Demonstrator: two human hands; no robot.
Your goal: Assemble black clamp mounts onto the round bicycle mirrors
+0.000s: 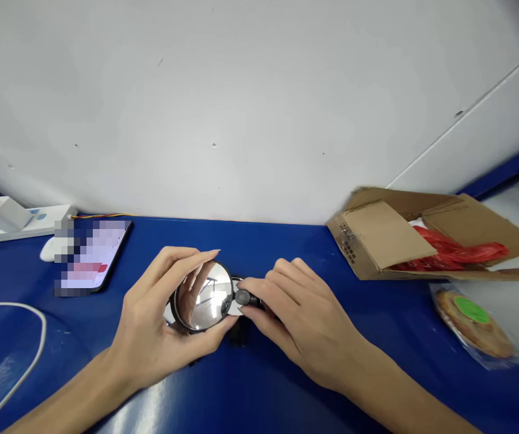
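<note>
A round, black-rimmed mirror [207, 295] is being held over the blue table [259, 398], its reflective face pointing up toward the head camera; with the black joint [242, 297] at its right edge, its long axis is running roughly left to right. The left hand [144, 325] is curling fingers and thumb around the rim, while the right hand [307, 319] is pinching the black joint between thumb and forefinger. Farther out, a phone [105, 253] is lying left, and a cardboard box [383, 235] is sitting right, holding red plastic [453, 250].
</note>
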